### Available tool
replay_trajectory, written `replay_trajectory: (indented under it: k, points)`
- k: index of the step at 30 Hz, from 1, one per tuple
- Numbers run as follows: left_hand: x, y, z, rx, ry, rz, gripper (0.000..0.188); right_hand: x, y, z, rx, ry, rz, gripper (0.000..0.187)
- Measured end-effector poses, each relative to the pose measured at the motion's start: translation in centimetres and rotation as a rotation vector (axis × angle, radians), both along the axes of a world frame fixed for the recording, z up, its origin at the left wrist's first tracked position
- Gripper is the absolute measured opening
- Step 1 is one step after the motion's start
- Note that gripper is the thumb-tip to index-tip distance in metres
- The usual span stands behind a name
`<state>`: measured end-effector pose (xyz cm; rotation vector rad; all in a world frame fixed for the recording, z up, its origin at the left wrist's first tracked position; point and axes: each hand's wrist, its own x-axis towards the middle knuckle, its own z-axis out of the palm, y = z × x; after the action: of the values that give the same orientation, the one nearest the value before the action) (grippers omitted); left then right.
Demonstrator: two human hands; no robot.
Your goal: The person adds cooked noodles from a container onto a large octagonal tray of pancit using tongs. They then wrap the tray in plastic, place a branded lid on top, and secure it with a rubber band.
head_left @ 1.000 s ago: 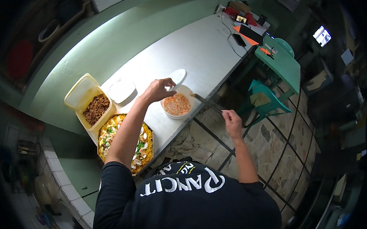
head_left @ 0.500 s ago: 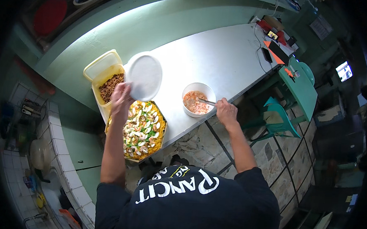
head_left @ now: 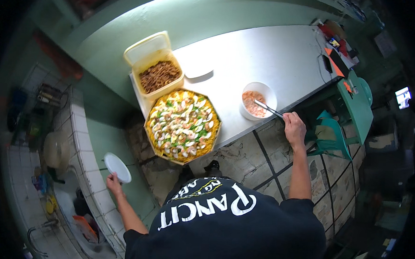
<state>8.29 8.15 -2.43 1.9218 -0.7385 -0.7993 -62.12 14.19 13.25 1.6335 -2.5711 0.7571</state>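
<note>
1. The left arm was stretched low and outward, and a white oval lid (head_left: pixel 118 166) was clamped at its near edge by the left hand (head_left: pixel 114 184), close to a white-tiled sink edge (head_left: pixel 84 142).
2. The right arm was extended forward, almost straight, with the right hand (head_left: pixel 294 128) closed around the handle end of a slim metal utensil (head_left: pixel 267 108).
3. The utensil was slanted leftward into a white tub (head_left: pixel 268 94) of pinkish-orange food (head_left: pixel 251 100).
4. The tub was placed near the front edge of the desk (head_left: pixel 272 53), right of an octagonal tray (head_left: pixel 165 158) of topped noodles (head_left: pixel 208 138).
</note>
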Motion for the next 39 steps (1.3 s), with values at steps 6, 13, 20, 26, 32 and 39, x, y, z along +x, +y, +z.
replay_trajectory:
  k: [6, 13, 20, 26, 32, 39]
  points:
    - [3.6, 14.2, -10.8, 0.392, -0.051, 0.069, 0.021, 10.1, -0.9, -3.6, 0.025, -0.549, 0.212, 0.019]
    - [4.7, 18.5, -10.6, 0.598, -0.169, 0.05, 0.023, 13.9, -2.7, -6.5, 0.196, -0.618, 0.133, 0.026]
    - [2.3, 5.4, -2.5, -0.013, -0.503, -0.033, 0.029, 14.2, -2.4, -4.8, 0.181, -0.311, 0.211, 0.023]
    - [-12.9, -8.4, 12.8, -0.53, -0.111, -0.489, 0.021, 12.0, -1.4, -4.8, -0.011, -0.378, 0.192, 0.022]
    - [-38.0, -12.7, 15.6, -0.937, -0.271, -1.218, 0.019, 3.1, 3.9, -5.6, -0.456, -0.659, -0.178, 0.027]
    - [-56.7, -10.3, 8.5, -0.858, -0.63, -1.792, 0.014, -2.6, 13.6, -4.4, -0.524, -0.843, -0.484, 0.026]
